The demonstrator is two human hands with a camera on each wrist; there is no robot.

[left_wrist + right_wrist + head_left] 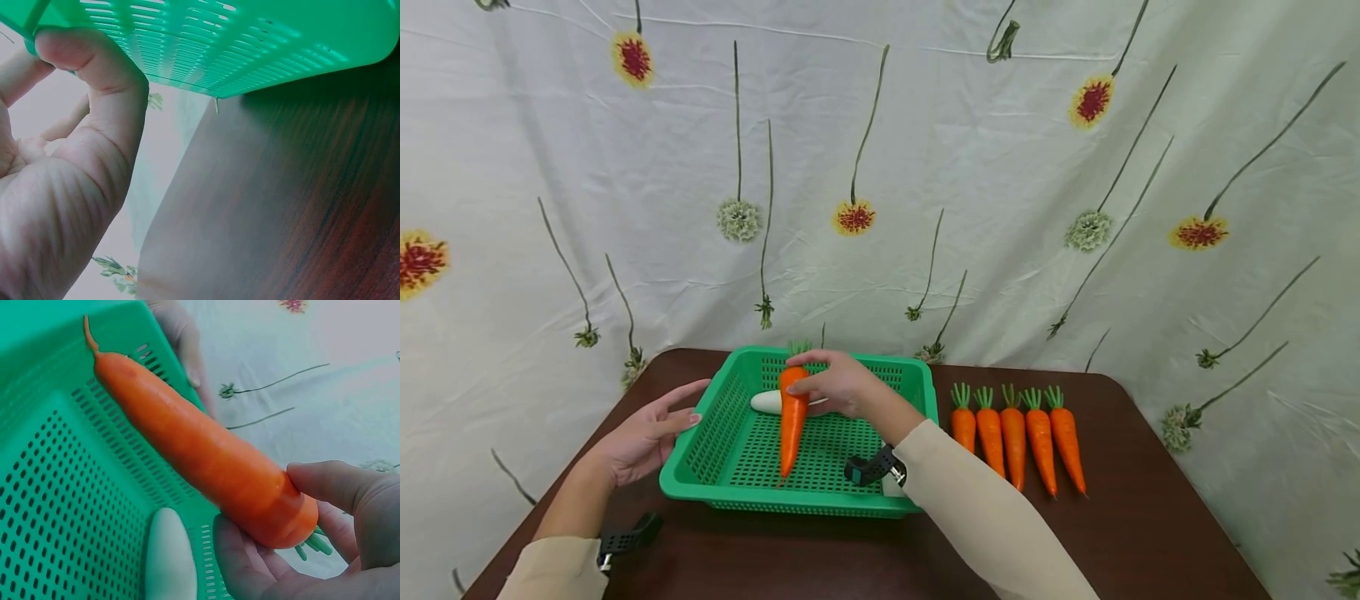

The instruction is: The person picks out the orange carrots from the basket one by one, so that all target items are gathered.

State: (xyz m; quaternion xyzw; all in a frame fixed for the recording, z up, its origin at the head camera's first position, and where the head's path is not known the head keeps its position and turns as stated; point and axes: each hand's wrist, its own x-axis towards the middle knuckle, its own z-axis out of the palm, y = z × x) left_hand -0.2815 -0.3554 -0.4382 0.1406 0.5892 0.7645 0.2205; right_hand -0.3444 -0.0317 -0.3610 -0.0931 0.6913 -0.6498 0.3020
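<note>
My right hand (842, 385) holds a carrot (793, 417) near its leafy top, thumb and fingers pinching opposite sides. In the right wrist view the carrot (206, 456) slants over the basket, its thin root tip pointing away from my hand. My left hand (643, 433) is at the left side of the green plastic basket (797, 498), its thumb (94, 62) touching the rim. Its fingers look loosely extended. Inside the basket lies a smooth, long white vegetable (170, 559), like a white radish, partly hidden by the carrot and my right hand.
Several carrots (1015, 437) lie side by side right of the basket, green tops toward the back. Another white thing (892, 486) shows in the basket's front right corner, mostly hidden by my wrist. The dark wooden table (1120, 533) ends at a flower-patterned cloth (1000, 275).
</note>
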